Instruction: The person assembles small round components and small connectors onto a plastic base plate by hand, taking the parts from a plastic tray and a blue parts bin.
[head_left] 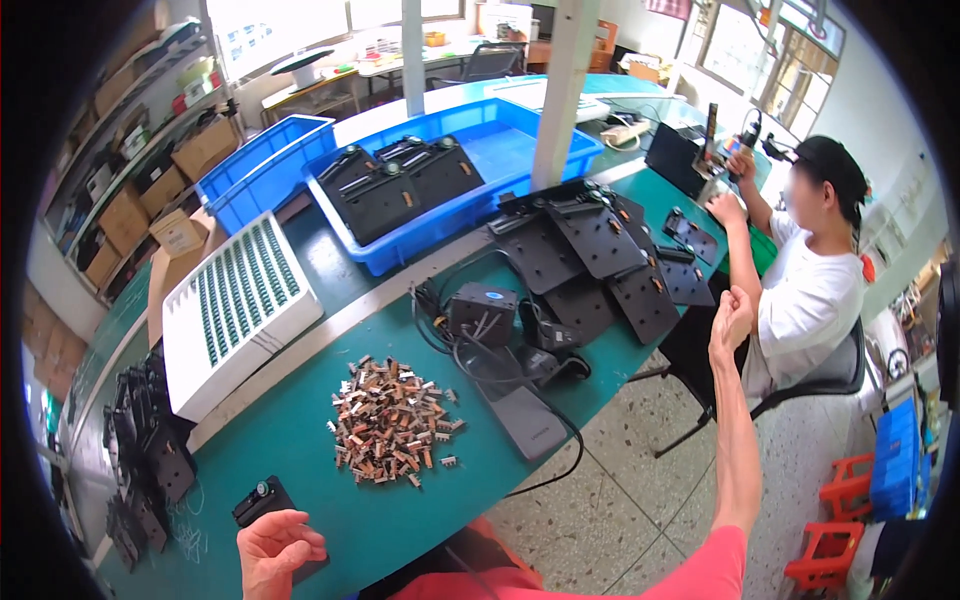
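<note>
My left hand is at the lower left with its fingers loosely curled and apart, nothing visible in them. It hovers over a flat black plate that carries a small round part and is partly hidden by the hand. My right arm reaches out to the right. At its end my right hand is raised off the table's edge, fingers stretched up, with no object showing in it. Nearest to it lies a stack of black plates with small parts fixed on them. A pile of small brown-and-metal components lies between my arms.
Cables, a black box and a grey flat device lie mid-table. Behind are a blue tray holding more black plates and a white foam tray with rows of green parts. A seated co-worker is at the right.
</note>
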